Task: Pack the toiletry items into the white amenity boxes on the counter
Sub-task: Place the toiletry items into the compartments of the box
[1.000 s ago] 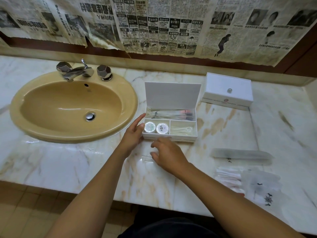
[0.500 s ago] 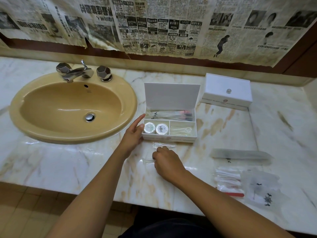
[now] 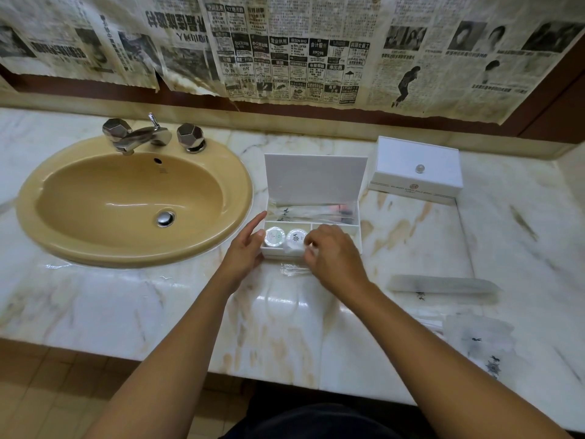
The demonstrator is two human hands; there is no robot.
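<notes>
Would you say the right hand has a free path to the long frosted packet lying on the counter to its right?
Probably yes: the long frosted packet lies alone on bare counter, nothing between it and the right hand, which seems to pinch something small.

Open amenity box half packed, second one shut

The open white box (image 3: 313, 217) sits just right of the sink, lid standing upright; a long wrapped item (image 3: 316, 211) lies in the back compartment, two round wrapped soaps (image 3: 285, 237) side by side front-left. The closed white box (image 3: 416, 171) with a small knob is back-right. Loose clear sachets (image 3: 443, 285) lie on the counter to the right.
</notes>
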